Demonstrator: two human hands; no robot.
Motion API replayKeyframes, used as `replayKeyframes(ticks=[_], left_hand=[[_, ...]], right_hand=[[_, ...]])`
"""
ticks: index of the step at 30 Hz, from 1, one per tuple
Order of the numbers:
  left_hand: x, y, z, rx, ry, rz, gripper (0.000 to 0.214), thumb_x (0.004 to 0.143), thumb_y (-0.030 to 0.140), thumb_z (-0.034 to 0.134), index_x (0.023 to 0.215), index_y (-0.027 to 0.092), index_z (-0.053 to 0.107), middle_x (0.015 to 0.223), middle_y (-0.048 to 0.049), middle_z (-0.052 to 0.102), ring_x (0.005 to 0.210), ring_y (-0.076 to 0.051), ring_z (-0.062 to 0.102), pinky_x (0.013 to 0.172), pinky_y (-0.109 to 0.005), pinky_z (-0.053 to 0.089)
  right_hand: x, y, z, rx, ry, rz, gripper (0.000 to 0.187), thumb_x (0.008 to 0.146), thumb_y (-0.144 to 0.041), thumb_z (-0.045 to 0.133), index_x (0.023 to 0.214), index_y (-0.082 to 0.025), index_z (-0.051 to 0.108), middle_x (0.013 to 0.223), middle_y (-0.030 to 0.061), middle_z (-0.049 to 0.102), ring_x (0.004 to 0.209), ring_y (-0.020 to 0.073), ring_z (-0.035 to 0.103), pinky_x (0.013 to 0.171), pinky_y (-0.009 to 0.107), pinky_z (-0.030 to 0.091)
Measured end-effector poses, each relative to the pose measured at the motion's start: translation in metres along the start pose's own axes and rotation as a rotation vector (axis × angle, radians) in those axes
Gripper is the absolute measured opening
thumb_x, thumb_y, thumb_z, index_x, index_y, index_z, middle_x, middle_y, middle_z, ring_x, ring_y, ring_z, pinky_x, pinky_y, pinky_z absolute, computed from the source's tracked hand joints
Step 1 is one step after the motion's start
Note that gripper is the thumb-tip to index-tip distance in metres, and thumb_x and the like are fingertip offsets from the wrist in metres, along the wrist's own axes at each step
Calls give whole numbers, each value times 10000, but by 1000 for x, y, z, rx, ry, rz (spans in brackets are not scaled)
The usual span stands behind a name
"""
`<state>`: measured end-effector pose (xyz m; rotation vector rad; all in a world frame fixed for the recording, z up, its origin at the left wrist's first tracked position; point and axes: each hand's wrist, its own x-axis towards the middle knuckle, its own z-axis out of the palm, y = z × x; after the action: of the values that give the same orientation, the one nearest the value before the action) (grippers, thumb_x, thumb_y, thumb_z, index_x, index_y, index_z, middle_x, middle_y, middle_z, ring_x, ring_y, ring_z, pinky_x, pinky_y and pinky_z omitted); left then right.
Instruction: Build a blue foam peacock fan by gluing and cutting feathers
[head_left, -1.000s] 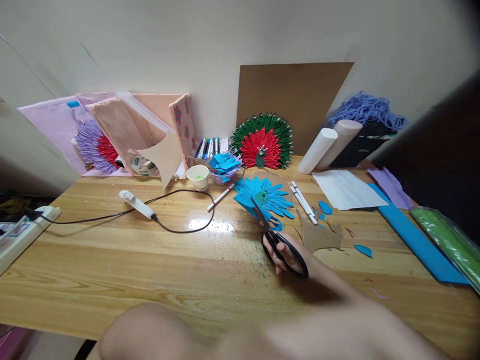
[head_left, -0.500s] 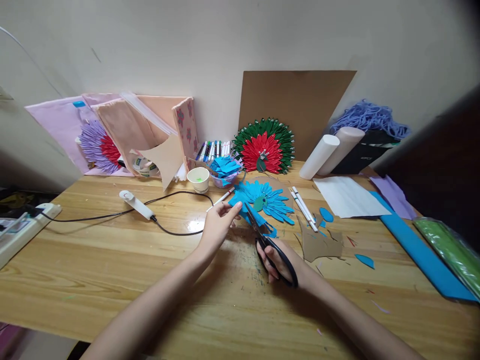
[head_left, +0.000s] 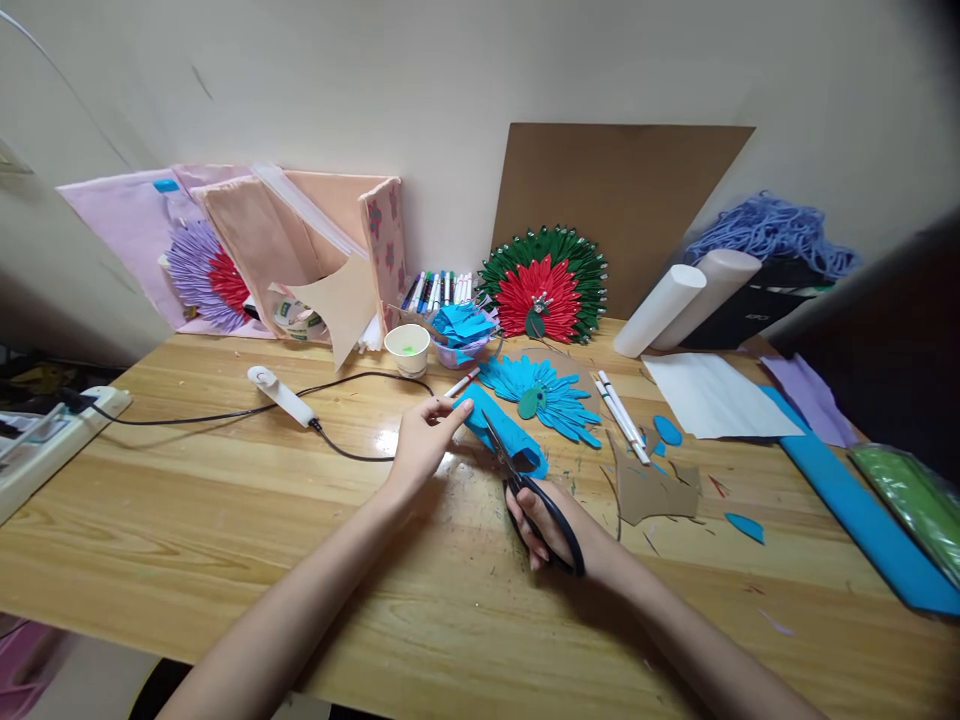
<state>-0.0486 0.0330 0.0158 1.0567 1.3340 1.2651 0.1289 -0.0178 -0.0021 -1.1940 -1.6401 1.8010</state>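
Observation:
Between thumb and fingers, my left hand pinches the upper left end of a blue paper strip, whose lower right end curls over. My right hand grips black-handled scissors by the loops. Their blades point up and left and lie against the strip; whether they are parted is hard to make out. Just behind the strip lies a blue paper peacock with a green body, on a brown cardboard piece. Past it stands a red and green peacock against a brown board.
Left of my hands are a paper cup, a bowl of blue strips and a white corded tool. To the right lie markers, cardboard scraps, a white sheet and a long blue sheet. White rolls lean behind.
The view has shifted, so the table's things sit further right. The blue strip is turned with its broad side more to me, and the scissors lie along it. Both hands keep their holds.

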Motion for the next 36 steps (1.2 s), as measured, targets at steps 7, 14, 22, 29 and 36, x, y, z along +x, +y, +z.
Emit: replayKeyframes(ticks=[7, 14, 22, 29, 36], left_hand=[[2, -3, -3, 30, -134, -68, 388, 620, 479, 698, 698, 101, 659, 640, -45, 631, 547, -128, 555, 525, -231, 431], [1, -5, -3, 127, -154, -79, 380, 635, 471, 679, 655, 93, 648, 577, -44, 612, 516, -116, 527, 513, -224, 394], [1, -1, -2, 67, -136, -111, 344, 608, 436, 707, 641, 101, 635, 559, -23, 592, 479, -98, 506, 488, -215, 391], [-1, -1, 1, 48, -157, -108, 361, 654, 461, 670, 720, 107, 640, 681, -59, 647, 570, -143, 583, 546, -245, 449], [2, -4, -2, 42, -193, -107, 356, 626, 460, 700, 686, 115, 639, 658, -45, 643, 572, -134, 579, 565, -243, 450]], right_hand=[[-7, 1, -1, 122, -141, 18, 759, 584, -896, 183, 691, -185, 427, 391, -70, 400, 348, 96, 477, 383, 203, 392], [-2, 14, 1, 226, -123, 4, 732, 592, -891, 214, 671, -191, 410, 360, -76, 399, 319, 98, 468, 355, 190, 362], [1, 13, 5, 207, -35, 35, 700, 543, -886, 365, 637, -194, 408, 319, -101, 347, 255, 57, 341, 319, 198, 387], [-3, 7, 3, 124, -9, 39, 689, 556, -880, 365, 653, -199, 402, 332, -96, 348, 268, 69, 364, 316, 196, 369], [-12, -3, 1, 67, -125, 35, 792, 581, -898, 132, 727, -182, 438, 415, -58, 423, 383, 114, 501, 426, 231, 397]])
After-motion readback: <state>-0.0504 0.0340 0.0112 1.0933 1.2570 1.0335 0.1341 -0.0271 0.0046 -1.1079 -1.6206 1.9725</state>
